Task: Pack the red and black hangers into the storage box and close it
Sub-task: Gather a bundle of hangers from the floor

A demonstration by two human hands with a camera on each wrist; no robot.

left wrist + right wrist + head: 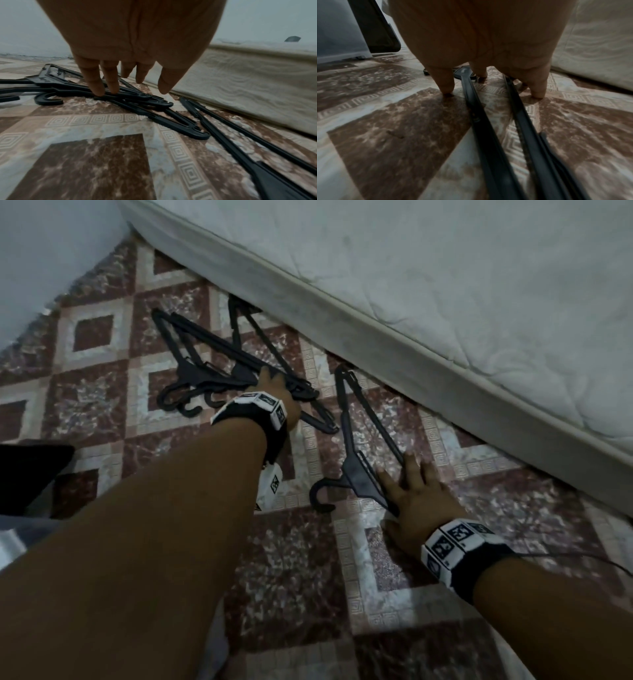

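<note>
Beside the mattress (376, 313), your left hand (277, 392) rests straight fingers on the pile of black hangers (212, 364). Your right hand (416, 501) is spread flat over the single hanger (359, 470) — gripping nothing. They look light, stiff, tangle-prone — lift by the necks.

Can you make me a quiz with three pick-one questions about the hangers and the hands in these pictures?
1. Where does the single hanger lie?
A. on the mattress
B. on the patterned floor beside the mattress
C. in a box

2. What colour are the hangers in view?
A. black
B. red
C. white

3. How is the right hand?
A. in a fist
B. spread, fingers straight, over the single hanger
C. holding a lid

Answers: 1 B, it lies flat on the floor by the mattress. 2 A, the pile of hangers under the left hand is black too. 3 B, straight fingers straddle its bars.
</note>
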